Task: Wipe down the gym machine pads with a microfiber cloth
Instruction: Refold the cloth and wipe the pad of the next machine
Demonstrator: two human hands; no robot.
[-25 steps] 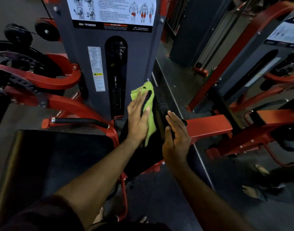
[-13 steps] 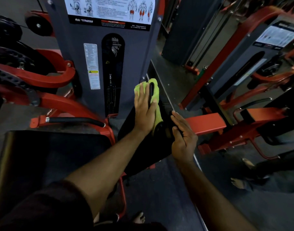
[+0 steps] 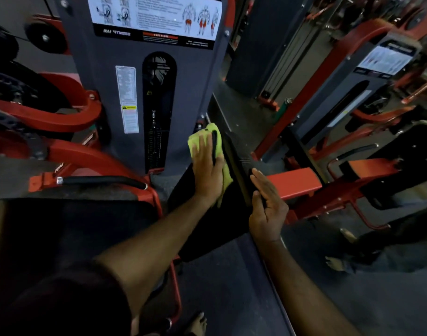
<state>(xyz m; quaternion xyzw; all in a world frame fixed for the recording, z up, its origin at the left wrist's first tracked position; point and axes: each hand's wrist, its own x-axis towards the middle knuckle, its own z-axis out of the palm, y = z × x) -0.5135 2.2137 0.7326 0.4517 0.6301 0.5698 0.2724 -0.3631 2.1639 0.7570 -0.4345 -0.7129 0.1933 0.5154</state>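
The left hand (image 3: 207, 170) lies flat on the yellow-green microfiber cloth (image 3: 216, 141) and presses it on the upper part of the black pad (image 3: 222, 221), which stands tilted in the middle of the scene. Its fingers (image 3: 202, 146) are straight and a little apart. The cloth shows above the fingertips and along the right side of the hand. The right hand (image 3: 268, 204) holds the right edge of the same pad: the thumb is on the front face and the other fingers, straight and close together, reach behind the edge. Just beyond the pad stands the grey weight tower (image 3: 144, 76) with a white instruction label (image 3: 156, 15) at its top. At the near left is a wide black seat pad (image 3: 69, 229). Red frame bars (image 3: 292, 180) run to the right of the pad, above the dark floor (image 3: 227, 287).
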